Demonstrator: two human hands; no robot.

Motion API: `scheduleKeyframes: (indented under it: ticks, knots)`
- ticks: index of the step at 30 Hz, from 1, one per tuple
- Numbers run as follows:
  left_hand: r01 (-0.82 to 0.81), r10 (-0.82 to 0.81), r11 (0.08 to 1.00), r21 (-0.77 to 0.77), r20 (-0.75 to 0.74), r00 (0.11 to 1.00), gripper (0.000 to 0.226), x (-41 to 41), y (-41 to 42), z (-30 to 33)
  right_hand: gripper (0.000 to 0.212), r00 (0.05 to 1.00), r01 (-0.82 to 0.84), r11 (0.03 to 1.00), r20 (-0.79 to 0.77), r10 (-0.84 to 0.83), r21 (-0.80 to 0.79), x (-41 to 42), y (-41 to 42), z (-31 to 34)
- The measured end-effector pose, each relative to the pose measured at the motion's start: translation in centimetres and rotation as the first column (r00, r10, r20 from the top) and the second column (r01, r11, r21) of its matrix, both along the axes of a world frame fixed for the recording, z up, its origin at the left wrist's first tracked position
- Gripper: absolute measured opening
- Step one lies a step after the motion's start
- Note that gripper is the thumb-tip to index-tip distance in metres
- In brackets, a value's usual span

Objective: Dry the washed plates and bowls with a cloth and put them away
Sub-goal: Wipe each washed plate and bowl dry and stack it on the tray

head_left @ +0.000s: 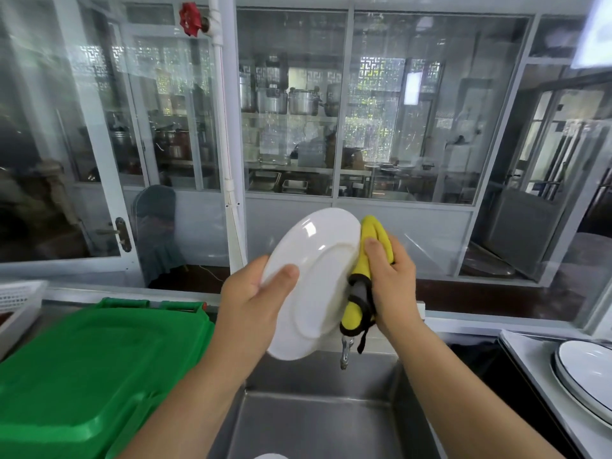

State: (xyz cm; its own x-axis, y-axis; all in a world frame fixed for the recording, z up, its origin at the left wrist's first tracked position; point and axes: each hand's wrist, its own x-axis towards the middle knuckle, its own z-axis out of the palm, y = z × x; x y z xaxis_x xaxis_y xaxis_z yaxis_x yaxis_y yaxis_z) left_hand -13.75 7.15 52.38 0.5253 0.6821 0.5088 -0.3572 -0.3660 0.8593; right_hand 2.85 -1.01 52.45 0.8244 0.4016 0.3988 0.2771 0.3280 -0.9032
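Presently, the left hand (251, 303) grips a glossy white round plate (311, 279) by its rim, thumb curled over the underside, holding it tilted above the stainless-steel sink (318, 422). The right hand (392, 279) clasps a folded yellow cloth (367, 260) with dark trim, fingers curled round it, pressing it against the plate's right edge. A green ribbed plastic lid (92, 369) lies left; stacked dark-rimmed white plates (586, 369) sit right

Open steel sink basin (298, 425) at lower centre, green bin lid (92, 376) crowding lower left, stacked dark-rimmed plates (586, 376) at lower right, tap spout (346, 354) jutting mid-frame, glass partition (397, 127) closing off behind.
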Motion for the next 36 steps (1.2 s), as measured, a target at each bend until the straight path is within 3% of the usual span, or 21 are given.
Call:
scheduleKeyframes:
  ticks: [4,7,10,13,16,18,22,24,27,30,33,36]
  knots:
    - [0.04,-0.039,0.999,-0.018,0.05,0.998,0.022,0.2,-0.1,-0.7,0.008,0.943,-0.126,0.982,-0.291,0.162,0.139,-0.1,-0.5,-1.2]
    - [0.143,-0.144,0.985,-0.098,-0.009,0.989,0.028,0.3,0.8,-1.0,0.013,0.961,-0.073,0.984,-0.254,0.113,0.162,0.3,-1.3,-0.8]
    - [0.218,-0.249,0.957,-0.193,-0.156,0.956,0.036,0.3,2.5,-0.2,0.022,0.996,-0.038,0.993,-0.08,0.047,0.114,0.7,-2.0,-0.4]
    - [0.232,-0.247,0.969,-0.087,-0.344,0.906,0.04,0.5,3.4,0.7,0.032,0.985,0.044,0.998,0.171,-0.035,-0.05,0.5,-2.0,-0.3]
    - [0.212,-0.206,0.977,-0.029,-0.395,0.895,0.039,0.8,3.4,0.6,0.037,0.926,0.116,0.987,0.371,-0.068,-0.108,0.3,-2.2,-0.2]
    - [0.19,-0.178,0.982,-0.007,-0.39,0.904,0.032,1.2,2.9,0.4,0.032,0.838,0.165,0.977,0.542,-0.066,-0.136,-0.2,-2.1,0.2]
    - [0.188,-0.143,0.98,0.072,-0.41,0.901,0.011,2.3,1.3,-0.1,0.038,0.559,0.253,0.955,0.829,-0.012,-0.157,-1.9,-0.9,1.2]
    - [0.165,-0.133,0.984,0.06,-0.364,0.922,0.016,2.3,0.9,-0.2,0.037,0.548,0.244,0.959,0.836,-0.016,-0.142,-1.8,-0.8,1.6]
    - [0.102,-0.08,0.993,0.056,-0.31,0.947,0.022,1.7,1.0,0.0,0.03,0.747,0.161,0.981,0.662,-0.05,-0.107,-1.0,-1.0,1.6]
    - [0.035,-0.026,0.999,0.03,-0.248,0.968,0.025,1.1,1.0,0.1,0.017,0.96,0.097,0.995,0.262,-0.094,0.002,-0.2,-1.3,1.0]
    - [-0.001,0.002,1.0,0.007,-0.138,0.99,0.018,0.9,0.7,0.0,0.004,0.993,0.053,0.994,-0.108,-0.043,0.094,-0.1,-1.4,-0.4]
    - [0.011,-0.011,1.0,-0.002,-0.068,0.998,0.021,1.1,0.3,-0.1,0.009,0.933,0.03,0.974,-0.357,0.053,0.224,-0.7,-1.0,-1.5]
